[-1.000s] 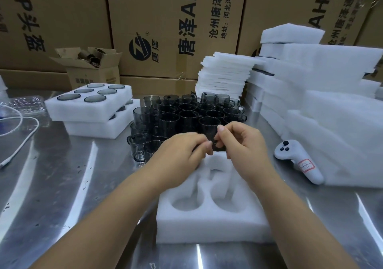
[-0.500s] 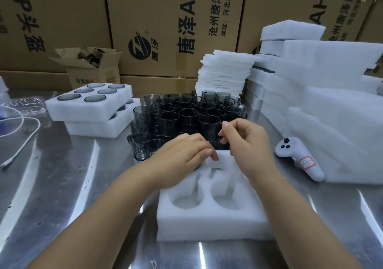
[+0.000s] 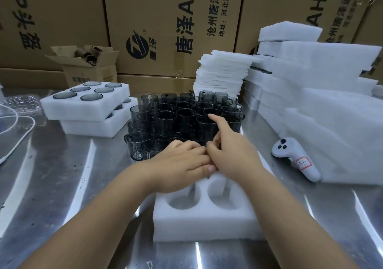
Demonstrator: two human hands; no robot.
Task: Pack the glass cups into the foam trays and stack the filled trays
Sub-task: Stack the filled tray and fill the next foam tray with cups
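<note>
The glass cups (image 3: 184,119) are dark and see-through. They stand close together in a big bunch in the middle of the shiny metal surface (image 3: 51,186). Right in front of them, toward the near edge, lies a white foam tray (image 3: 205,223). Two round holes at its near end are empty.

Both hands meet over the far end of this tray and touch each other. The left hand (image 3: 182,165) lies palm down with its fingers fairly straight. What is under it is hidden. The right hand (image 3: 232,155) points one finger out to the rim of a cup in the bunch. Its other fingers are bent, and I cannot tell if they hold anything.

Toward the far left of the surface, two filled trays (image 3: 87,111) sit one on top of the other. Cup rims show in the holes of the top one. A white cable (image 3: 18,142) curls by the left edge.

Behind the cups, at the far edge, is a stack of thin foam sheets (image 3: 221,72). A big pile of foam blocks (image 3: 321,107) fills the right side. A white controller (image 3: 296,159) lies just beside that pile.

A small open box (image 3: 87,68) and big cardboard boxes (image 3: 165,20) stand along the back.
</note>
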